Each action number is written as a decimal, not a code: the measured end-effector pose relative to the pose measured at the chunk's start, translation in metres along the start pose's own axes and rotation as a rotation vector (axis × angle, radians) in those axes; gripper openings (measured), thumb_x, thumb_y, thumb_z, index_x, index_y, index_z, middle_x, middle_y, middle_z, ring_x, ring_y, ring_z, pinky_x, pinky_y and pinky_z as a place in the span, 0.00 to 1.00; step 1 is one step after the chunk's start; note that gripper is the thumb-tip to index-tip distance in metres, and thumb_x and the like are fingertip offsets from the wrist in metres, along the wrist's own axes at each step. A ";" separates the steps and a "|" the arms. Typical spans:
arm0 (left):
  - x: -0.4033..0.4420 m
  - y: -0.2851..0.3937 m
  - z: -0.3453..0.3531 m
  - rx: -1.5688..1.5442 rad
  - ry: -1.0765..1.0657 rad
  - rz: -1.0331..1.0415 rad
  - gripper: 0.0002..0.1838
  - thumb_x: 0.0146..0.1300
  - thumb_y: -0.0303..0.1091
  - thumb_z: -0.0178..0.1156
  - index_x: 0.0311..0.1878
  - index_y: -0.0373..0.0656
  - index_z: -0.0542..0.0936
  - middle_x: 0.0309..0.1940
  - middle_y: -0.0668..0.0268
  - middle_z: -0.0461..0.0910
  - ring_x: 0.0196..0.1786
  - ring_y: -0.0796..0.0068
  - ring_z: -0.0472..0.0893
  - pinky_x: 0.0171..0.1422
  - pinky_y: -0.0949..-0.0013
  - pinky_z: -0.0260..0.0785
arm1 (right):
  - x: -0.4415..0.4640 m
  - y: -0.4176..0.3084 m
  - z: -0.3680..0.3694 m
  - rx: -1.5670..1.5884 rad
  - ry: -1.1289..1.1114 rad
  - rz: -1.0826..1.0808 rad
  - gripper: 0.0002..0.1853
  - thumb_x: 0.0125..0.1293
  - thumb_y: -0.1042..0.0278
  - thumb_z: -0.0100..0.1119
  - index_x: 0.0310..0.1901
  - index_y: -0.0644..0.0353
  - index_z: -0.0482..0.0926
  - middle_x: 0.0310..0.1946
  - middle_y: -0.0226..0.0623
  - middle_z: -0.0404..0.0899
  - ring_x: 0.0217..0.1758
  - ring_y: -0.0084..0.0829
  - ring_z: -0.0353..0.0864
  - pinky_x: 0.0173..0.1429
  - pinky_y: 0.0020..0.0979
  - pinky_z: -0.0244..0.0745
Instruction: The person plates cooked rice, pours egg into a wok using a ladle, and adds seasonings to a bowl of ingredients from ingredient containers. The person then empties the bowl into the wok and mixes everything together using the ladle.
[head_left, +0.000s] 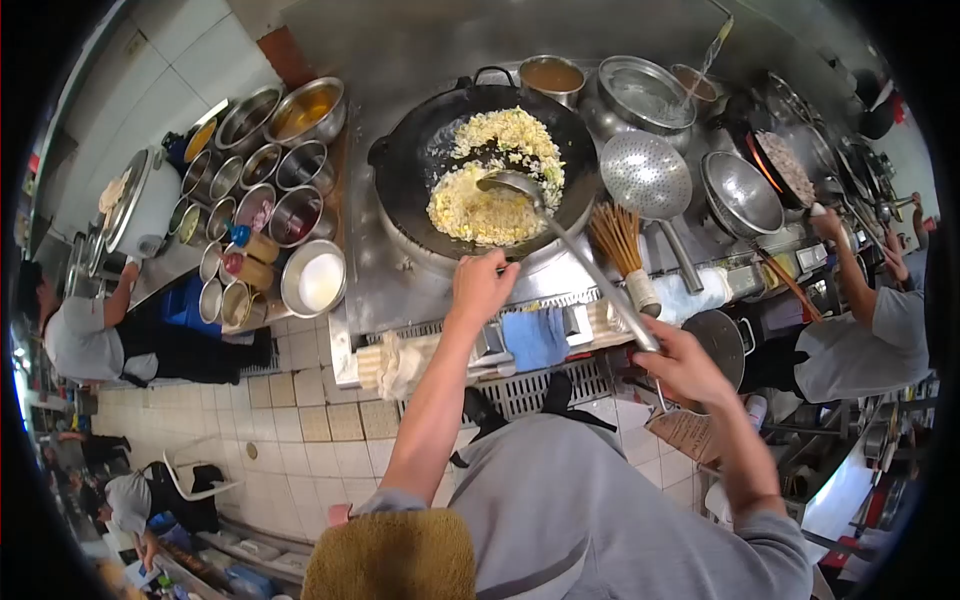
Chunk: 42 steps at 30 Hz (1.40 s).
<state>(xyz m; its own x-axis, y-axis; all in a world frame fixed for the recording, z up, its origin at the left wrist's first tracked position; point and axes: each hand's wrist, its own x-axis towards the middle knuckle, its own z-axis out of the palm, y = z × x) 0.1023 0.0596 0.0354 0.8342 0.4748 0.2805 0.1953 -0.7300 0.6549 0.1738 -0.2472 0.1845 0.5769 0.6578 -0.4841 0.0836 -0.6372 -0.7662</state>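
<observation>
A large black wok [405, 150] sits on the stove with fried rice [510, 130] in it, yellow egg bits and green flecks mixed through. My left hand [484, 288] is closed on the wok's near edge; the exact grip there is partly hidden by my fingers. In my right hand [686, 360] is the end of a long metal ladle [590, 262], its handle slanting up and left. The ladle's bowl rests in the rice near the wok's middle.
A bamboo brush [620, 245] and a perforated strainer [646, 177] lie right of the wok. Metal bowls of ingredients, one holding white granules [320, 281], crowd the left counter. Folded cloths [535, 338] hang along the front edge. Co-workers stand left and right.
</observation>
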 end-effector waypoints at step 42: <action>0.013 -0.033 0.000 0.107 0.124 0.168 0.15 0.56 0.39 0.69 0.25 0.43 0.75 0.23 0.59 0.76 0.33 0.53 0.76 0.45 0.56 0.64 | -0.029 -0.055 -0.125 -0.697 -0.022 -0.155 0.34 0.58 0.74 0.65 0.69 0.58 0.70 0.25 0.52 0.80 0.25 0.39 0.80 0.37 0.34 0.75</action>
<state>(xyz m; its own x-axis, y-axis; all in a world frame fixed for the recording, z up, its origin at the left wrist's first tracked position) 0.1071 0.0896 0.0175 0.7911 0.3943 0.4677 0.1180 -0.8485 0.5158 0.2537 -0.2811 0.2933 0.5007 0.7647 -0.4056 0.6676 -0.6394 -0.3815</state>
